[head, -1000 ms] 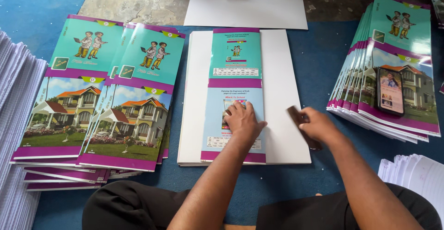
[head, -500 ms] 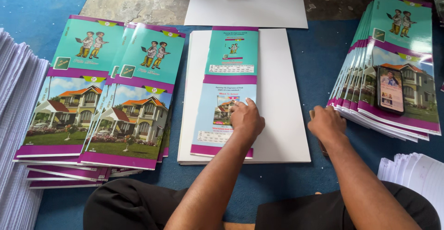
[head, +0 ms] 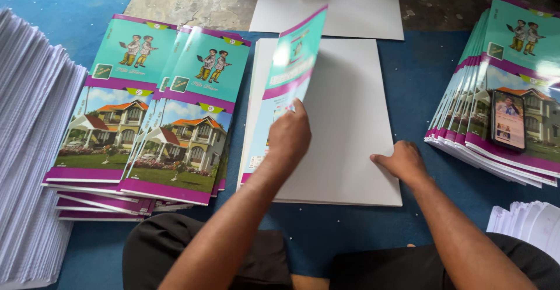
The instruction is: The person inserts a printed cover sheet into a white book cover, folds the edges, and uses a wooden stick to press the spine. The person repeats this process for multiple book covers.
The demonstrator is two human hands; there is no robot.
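Note:
My left hand (head: 290, 135) grips a teal and purple booklet (head: 290, 68) by its right edge and tips it up on its left side, off the white board (head: 350, 115) beneath it. The booklet's cover faces left and is tilted steeply. On the board's lower right part rests my right hand (head: 401, 160), fingers flat and spread, holding nothing.
Finished booklets with a house picture lie in an overlapping pile (head: 157, 109) at left. A fanned stack of covers (head: 501, 91) sits at right with a phone (head: 508, 119) on top. White paper stacks stand at far left (head: 29, 150) and lower right (head: 531, 223). Another white sheet (head: 332, 4) lies beyond.
The booklet lay flat on the board under my left hand; now that hand has lifted its right edge and swung it up leftward. My right hand has slid onto the board.

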